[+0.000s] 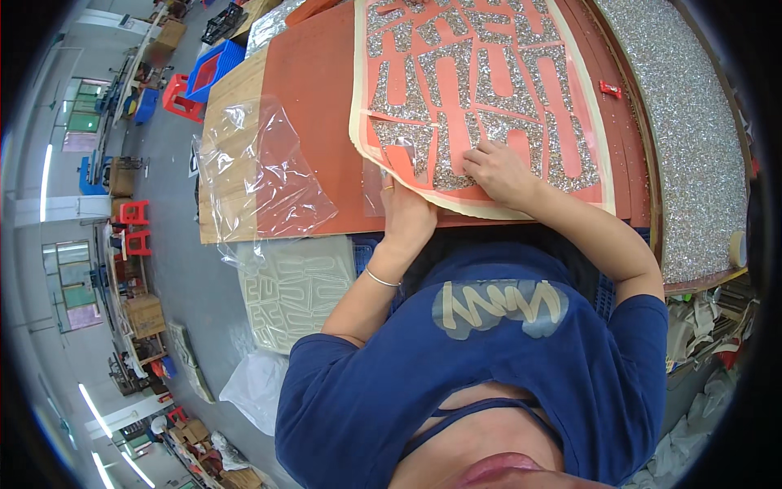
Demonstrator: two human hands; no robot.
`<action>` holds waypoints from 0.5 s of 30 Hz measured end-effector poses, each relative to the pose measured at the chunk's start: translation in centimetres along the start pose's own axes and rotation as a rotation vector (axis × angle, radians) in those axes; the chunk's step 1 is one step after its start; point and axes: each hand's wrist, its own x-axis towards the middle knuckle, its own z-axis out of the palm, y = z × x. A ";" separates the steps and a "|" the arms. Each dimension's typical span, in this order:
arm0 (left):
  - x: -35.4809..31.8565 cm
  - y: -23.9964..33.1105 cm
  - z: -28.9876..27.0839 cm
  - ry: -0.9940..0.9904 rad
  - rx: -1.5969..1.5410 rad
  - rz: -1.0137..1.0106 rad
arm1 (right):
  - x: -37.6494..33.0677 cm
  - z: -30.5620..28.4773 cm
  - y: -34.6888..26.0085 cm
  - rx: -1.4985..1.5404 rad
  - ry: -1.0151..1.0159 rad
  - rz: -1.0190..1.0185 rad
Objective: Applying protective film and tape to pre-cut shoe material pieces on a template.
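Blue shirt [489, 359], nearest. Sheet [499, 73], on the counter [309, 73], its near left edge curled. Left hand [407, 213]: at that edge, fingers partly hidden; grip cannot be told. Right hand [501, 173]: fingers bent together on the sheet; whether pinching, unclear. Risks: uneven pull could tear glitter pieces [403, 133]; slack film [281, 163], left, could snag.

I see a navy shirt [481, 359] with short sleeves [316, 354], a pale zigzag print [499, 307] across its chest, dark straps [497, 403] inside its neckline, and a thin silvery bracelet [381, 279] beyond its left sleeve.
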 end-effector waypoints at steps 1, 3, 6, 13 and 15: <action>-0.3 0.4 0.3 0.034 -0.083 0.015 | 0.4 -0.2 -0.2 -0.093 -0.040 -0.029; -0.8 0.5 1.4 0.015 -0.080 0.019 | 1.4 -1.1 -0.5 -0.136 -0.163 -0.045; -1.8 0.5 2.7 0.015 -0.056 0.038 | 2.7 -2.0 -1.9 -0.199 -0.356 -0.068; -1.7 0.7 2.4 -0.042 -0.028 0.162 | 2.3 -0.4 -2.7 -0.273 -0.187 -0.118; -1.7 0.4 2.6 -0.045 -0.035 0.151 | 2.6 -0.5 -3.1 -0.253 -0.226 -0.088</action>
